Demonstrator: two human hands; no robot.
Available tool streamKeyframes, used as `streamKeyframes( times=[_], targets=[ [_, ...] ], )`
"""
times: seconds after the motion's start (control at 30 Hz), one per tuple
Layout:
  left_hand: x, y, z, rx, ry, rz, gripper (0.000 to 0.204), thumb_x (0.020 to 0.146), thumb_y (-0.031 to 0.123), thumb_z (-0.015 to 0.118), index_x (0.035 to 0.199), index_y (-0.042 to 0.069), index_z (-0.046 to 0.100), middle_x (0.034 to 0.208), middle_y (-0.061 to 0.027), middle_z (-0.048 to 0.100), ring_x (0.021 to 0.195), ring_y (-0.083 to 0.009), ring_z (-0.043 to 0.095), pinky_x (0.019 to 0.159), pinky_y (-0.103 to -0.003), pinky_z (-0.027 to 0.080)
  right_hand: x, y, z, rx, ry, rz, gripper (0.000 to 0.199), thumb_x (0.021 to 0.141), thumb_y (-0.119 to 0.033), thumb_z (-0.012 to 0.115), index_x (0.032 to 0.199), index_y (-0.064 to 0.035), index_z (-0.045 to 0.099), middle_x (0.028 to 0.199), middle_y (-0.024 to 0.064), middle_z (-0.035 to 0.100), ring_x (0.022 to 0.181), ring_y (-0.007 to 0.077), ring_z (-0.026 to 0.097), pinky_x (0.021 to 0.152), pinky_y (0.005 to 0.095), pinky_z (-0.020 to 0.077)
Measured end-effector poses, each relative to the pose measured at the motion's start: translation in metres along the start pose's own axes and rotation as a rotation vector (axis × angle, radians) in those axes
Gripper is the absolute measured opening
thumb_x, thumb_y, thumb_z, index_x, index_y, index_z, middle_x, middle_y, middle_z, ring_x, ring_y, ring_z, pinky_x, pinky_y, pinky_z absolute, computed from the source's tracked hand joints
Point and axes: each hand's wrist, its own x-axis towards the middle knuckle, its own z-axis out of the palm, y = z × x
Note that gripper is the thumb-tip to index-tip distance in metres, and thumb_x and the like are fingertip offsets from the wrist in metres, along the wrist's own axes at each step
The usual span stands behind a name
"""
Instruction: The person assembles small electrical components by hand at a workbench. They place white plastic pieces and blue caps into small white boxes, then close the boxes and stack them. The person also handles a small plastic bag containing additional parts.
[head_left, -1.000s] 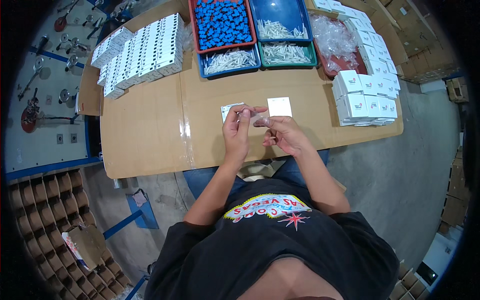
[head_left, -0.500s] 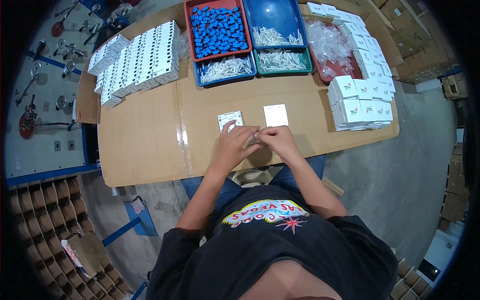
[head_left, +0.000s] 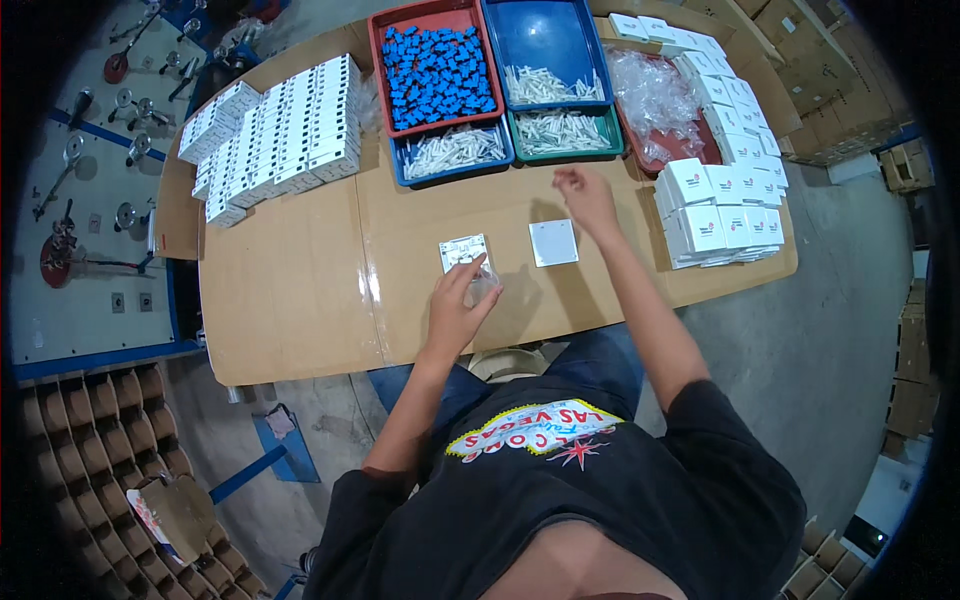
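Note:
My left hand [head_left: 456, 318] is closed, thumb and fingers pinching a small clear plastic bag [head_left: 488, 284]. Just beyond its fingertips lies a white square plate with fittings on its face [head_left: 460, 252], partly covered by the fingers. To the right, a plain white square plate [head_left: 553, 243] rests flat on the cardboard. My right hand [head_left: 588, 200] is raised past that plate, short of the green tray [head_left: 570, 156] of white plastic pegs [head_left: 555, 132]. Its fingers are curled in; whatever they hold, if anything, cannot be made out.
A red tray [head_left: 379, 75] of blue parts, a blue tray [head_left: 400, 170] of white pegs and a larger blue tray [head_left: 540, 45] stand behind. Stacked white units [head_left: 290, 130] fill the left, white boxes [head_left: 705, 225] the right. Clear bags [head_left: 655, 95] lie in another red tray.
My hands were together over the small bag and are now apart. The right hand has moved away and up toward the trays; my left keeps the bag, slightly nearer me.

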Motion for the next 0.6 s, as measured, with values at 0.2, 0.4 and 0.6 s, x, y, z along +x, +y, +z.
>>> streamKeyframes(
  times=[0.2,0.4,0.6],
  targets=[
    [-0.024,-0.006,-0.003,-0.052,-0.002,-0.094,0.047,0.082,0.014,0.083,0.124,0.002,0.068,0.106,-0.0141,0.072,0.1,-0.0248,0.07,0.089,-0.036,0.054,0.087,0.021,0.007,-0.485,0.041,-0.145,0.016,0.087,-0.017,0.067,0.095,-0.0108,0.079,0.098,0.0133,0.076,0.091,0.0337,0.073,0.079,0.0462,0.0575],
    [-0.05,-0.001,-0.002,-0.116,-0.015,-0.154,0.041,0.083,0.015,0.082,0.119,0.001,0.069,0.105,-0.0141,0.071,0.097,-0.0274,0.069,0.087,-0.038,0.054,0.124,0.053,0.023,-0.768,0.012,-0.123,0.013,0.085,-0.018,0.068,0.089,-0.0132,0.079,0.097,0.0133,0.075,0.091,0.034,0.073,0.078,0.0479,0.057],
    [-0.056,-0.001,-0.002,-0.095,-0.049,-0.172,0.042,0.083,0.011,0.082,0.122,0.002,0.069,0.106,-0.0134,0.072,0.101,-0.0239,0.069,0.09,-0.034,0.054,0.13,0.053,0.03,-0.868,-0.017,-0.086,0.013,0.081,-0.016,0.07,0.088,-0.0085,0.077,0.095,0.0169,0.074,0.088,0.0371,0.073,0.076,0.0506,0.0583]
  ],
)
